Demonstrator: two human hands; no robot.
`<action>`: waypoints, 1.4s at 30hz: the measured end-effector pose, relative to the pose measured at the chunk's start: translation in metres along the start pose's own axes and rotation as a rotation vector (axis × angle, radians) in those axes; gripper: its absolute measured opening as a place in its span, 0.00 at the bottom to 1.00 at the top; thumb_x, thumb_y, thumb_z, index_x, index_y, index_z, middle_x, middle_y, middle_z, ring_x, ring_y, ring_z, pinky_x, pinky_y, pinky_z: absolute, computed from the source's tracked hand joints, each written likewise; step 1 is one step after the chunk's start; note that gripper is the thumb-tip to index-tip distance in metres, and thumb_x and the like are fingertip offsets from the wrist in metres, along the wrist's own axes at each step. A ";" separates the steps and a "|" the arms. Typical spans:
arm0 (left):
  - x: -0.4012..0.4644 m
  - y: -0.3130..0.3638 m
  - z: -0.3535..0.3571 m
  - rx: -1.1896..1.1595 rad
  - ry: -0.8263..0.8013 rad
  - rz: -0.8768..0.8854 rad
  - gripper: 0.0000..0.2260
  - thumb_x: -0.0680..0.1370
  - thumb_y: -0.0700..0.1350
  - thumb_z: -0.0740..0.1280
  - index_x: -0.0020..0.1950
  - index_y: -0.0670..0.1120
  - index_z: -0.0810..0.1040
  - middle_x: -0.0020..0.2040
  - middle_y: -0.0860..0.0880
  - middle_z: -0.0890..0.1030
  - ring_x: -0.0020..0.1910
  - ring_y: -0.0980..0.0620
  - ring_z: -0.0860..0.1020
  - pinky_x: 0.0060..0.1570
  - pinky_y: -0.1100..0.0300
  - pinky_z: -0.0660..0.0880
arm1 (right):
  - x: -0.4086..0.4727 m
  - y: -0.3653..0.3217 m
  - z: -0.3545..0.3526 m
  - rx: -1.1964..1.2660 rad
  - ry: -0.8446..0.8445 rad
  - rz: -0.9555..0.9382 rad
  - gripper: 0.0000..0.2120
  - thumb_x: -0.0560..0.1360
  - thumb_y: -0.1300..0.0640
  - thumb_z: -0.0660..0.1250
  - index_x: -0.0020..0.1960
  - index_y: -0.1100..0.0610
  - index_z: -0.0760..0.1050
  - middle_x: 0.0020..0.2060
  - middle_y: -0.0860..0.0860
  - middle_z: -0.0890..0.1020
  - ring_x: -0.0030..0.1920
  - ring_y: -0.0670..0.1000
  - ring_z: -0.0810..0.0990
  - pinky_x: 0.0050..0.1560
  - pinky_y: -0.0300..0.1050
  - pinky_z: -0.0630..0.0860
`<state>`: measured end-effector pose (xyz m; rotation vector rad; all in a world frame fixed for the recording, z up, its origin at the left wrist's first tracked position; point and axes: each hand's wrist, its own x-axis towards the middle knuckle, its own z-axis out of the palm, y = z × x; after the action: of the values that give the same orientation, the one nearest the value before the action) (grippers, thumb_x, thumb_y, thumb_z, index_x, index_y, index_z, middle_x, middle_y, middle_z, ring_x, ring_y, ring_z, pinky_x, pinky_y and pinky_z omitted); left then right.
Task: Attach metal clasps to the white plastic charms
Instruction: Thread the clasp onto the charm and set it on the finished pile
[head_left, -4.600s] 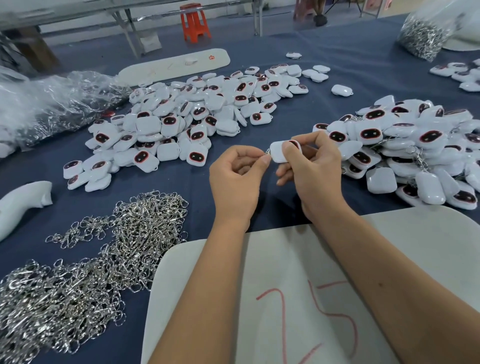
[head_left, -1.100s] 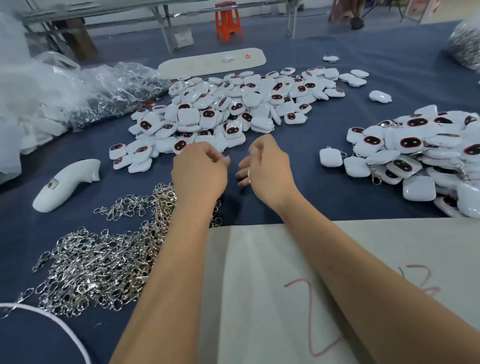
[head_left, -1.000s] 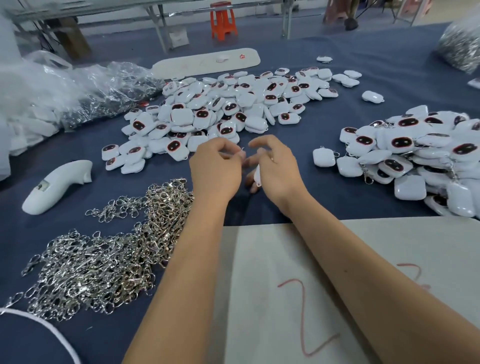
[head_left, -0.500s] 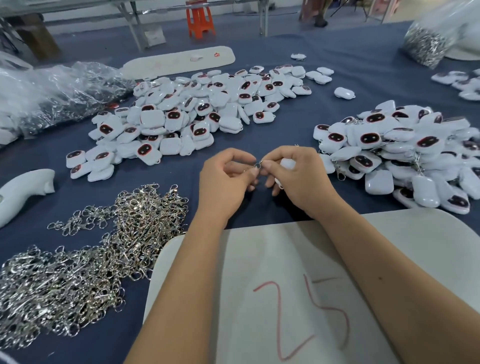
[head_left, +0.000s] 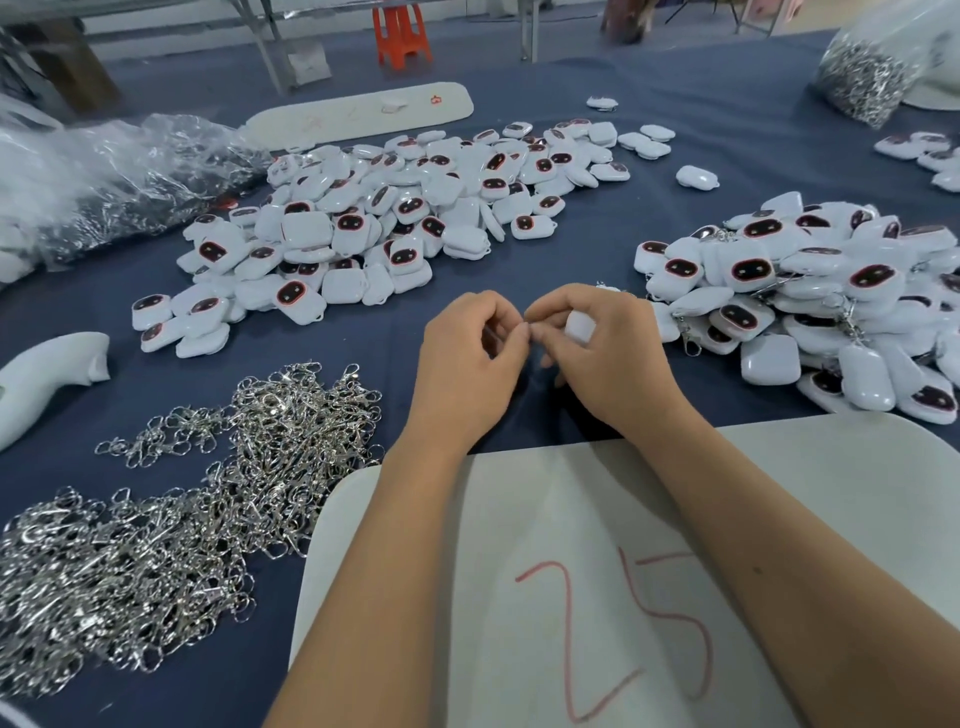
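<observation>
My left hand (head_left: 470, 369) and my right hand (head_left: 610, 358) meet fingertip to fingertip above the blue cloth. The right hand holds a white charm (head_left: 579, 327), mostly hidden in its curled fingers. The left hand pinches a small metal clasp (head_left: 524, 326) against the charm; the clasp is barely visible. A heap of loose silver clasps (head_left: 171, 509) lies at the near left. A pile of white charms with dark faces (head_left: 395, 218) spreads across the middle. A second pile of charms with clasps attached (head_left: 821, 301) lies at the right.
A white board marked "25" in red (head_left: 597, 597) lies under my forearms. A white handle-shaped object (head_left: 41, 374) rests at the far left. Crumpled clear plastic bags (head_left: 104, 176) sit at the back left, a bag of clasps (head_left: 862, 78) at the back right.
A finished charm left my hands for the right pile. Both hands reached left, picked up a new charm and clasp, and came back to the middle, fingertips joined.
</observation>
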<state>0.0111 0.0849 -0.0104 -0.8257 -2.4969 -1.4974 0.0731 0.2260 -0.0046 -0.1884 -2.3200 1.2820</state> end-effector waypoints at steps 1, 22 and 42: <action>0.000 0.000 0.001 -0.020 0.013 -0.005 0.05 0.77 0.40 0.71 0.41 0.47 0.79 0.41 0.51 0.81 0.41 0.53 0.78 0.44 0.58 0.75 | 0.001 0.001 -0.001 0.054 -0.013 0.049 0.04 0.79 0.64 0.71 0.48 0.58 0.84 0.31 0.42 0.82 0.29 0.44 0.81 0.33 0.38 0.78; 0.001 0.001 -0.003 -0.313 -0.085 -0.076 0.07 0.79 0.36 0.70 0.44 0.47 0.83 0.36 0.54 0.81 0.33 0.56 0.77 0.32 0.63 0.75 | 0.001 0.005 -0.005 0.147 -0.011 0.054 0.07 0.78 0.64 0.72 0.45 0.55 0.83 0.32 0.45 0.82 0.32 0.47 0.80 0.32 0.43 0.78; -0.007 0.019 0.019 -0.073 0.144 0.112 0.05 0.81 0.37 0.67 0.46 0.43 0.79 0.40 0.52 0.81 0.40 0.53 0.79 0.42 0.60 0.75 | -0.005 -0.007 -0.006 0.278 0.117 0.116 0.06 0.78 0.67 0.71 0.43 0.60 0.83 0.30 0.49 0.83 0.28 0.49 0.82 0.29 0.39 0.78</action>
<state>0.0297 0.1049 -0.0080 -0.8219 -2.2675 -1.5588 0.0807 0.2250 0.0026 -0.3001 -2.0331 1.5892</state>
